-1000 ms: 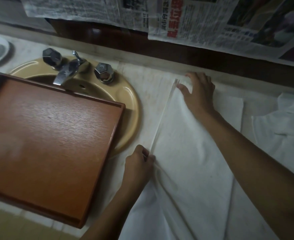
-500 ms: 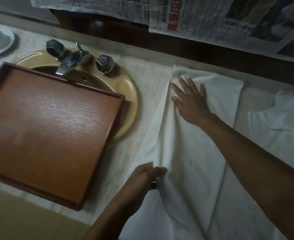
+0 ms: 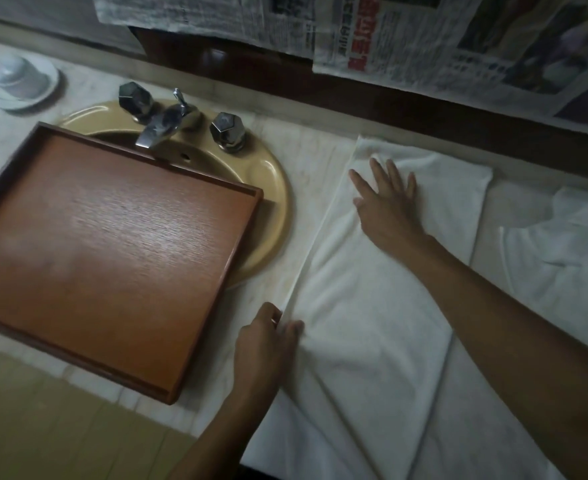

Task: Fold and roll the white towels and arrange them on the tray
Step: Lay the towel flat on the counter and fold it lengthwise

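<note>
Along the counter [image 3: 313,157] right of the sink [image 3: 275,188] lies the white towel [image 3: 372,289], my right hand [image 3: 386,202] flat on its far end, my left hand [image 3: 264,344] pinching its folded edge near the front edge, where I fear the overhang could drag the fold crooked.

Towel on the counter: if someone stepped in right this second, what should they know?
Left hand pinches the towel's near left edge. Right hand lies flat, fingers spread, on its far end.
The towel lies folded lengthwise on the counter; more white cloth is heaped to its right. The wooden tray sits across the sink, no towel on it yet.
Done: a lengthwise fold, it seems. Left: rolling it, placing it on the tray, then the others.
</note>
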The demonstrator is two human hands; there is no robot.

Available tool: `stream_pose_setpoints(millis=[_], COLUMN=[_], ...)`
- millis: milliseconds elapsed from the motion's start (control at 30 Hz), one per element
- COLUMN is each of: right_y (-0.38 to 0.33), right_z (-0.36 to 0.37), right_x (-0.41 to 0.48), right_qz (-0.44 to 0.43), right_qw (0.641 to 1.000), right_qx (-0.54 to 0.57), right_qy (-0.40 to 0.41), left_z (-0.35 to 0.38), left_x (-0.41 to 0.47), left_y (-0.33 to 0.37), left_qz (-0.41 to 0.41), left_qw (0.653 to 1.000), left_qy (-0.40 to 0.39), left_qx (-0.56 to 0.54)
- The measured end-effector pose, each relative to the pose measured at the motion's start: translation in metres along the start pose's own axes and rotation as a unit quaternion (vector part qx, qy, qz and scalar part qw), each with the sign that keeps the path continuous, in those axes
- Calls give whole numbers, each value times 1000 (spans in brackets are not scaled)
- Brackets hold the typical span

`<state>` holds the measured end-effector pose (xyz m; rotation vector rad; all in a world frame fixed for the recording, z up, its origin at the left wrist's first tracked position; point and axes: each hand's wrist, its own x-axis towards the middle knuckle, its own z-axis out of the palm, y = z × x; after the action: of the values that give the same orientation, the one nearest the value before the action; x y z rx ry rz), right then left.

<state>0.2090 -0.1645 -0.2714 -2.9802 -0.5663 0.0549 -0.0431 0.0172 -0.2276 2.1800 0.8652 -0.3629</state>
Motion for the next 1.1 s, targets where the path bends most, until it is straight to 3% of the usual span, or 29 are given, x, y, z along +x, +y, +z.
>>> stream_pose_setpoints(millis=[100, 200, 233, 300, 367, 400, 467, 500, 567, 667, 900, 1000, 1100], right_y=[-35, -49, -46, -42, -41, -41, -39, -38, -37, -36, -40, -59, -93], right_z=[0, 18, 23, 24, 24, 24, 26, 26, 25, 24, 26, 14, 12], right_x=[-47, -89, -94, -91, -85, -83, -81, -80, -77, -75, -75, -87, -131], right_qz=[-29, -52, -54, -47, -44, -42, -38, -37, -37, -34, -20, 4, -47], right_qw=[996, 998, 998, 999, 999, 999, 999, 999, 999, 999, 999, 997, 992], right_qx=[69, 46, 30, 16, 12, 12, 8, 4, -3, -13, -19, -33, 10], right_qy=[52, -10, -16, -12, -8, -5, 3, 6, 9, 21, 24, 66, 114], left_z=[-6, -7, -7, -11, -18, -22, -25, -24, -24, -26, -22, -22, -23], left_x=[1, -2, -4, -8, -15, -18, -23, -23, -20, -16, -19, -16, -17], left_y=[1, 2, 2, 3, 1, -3, -19, -26, -37, -45, -54, -53, -51], left_qz=[7, 44, 50, 5, -53, -63, -51, -32, -6, -6, 35, 32, 30], left_qw=[1000, 997, 997, 974, 909, 894, 895, 918, 972, 994, 998, 998, 998], left_qy=[-11, -38, -57, -143, -284, -340, -383, -355, -227, -81, -51, -55, -55], left_qx=[8, 44, 11, -178, -300, -286, -222, -173, -68, -79, -28, -22, -20])
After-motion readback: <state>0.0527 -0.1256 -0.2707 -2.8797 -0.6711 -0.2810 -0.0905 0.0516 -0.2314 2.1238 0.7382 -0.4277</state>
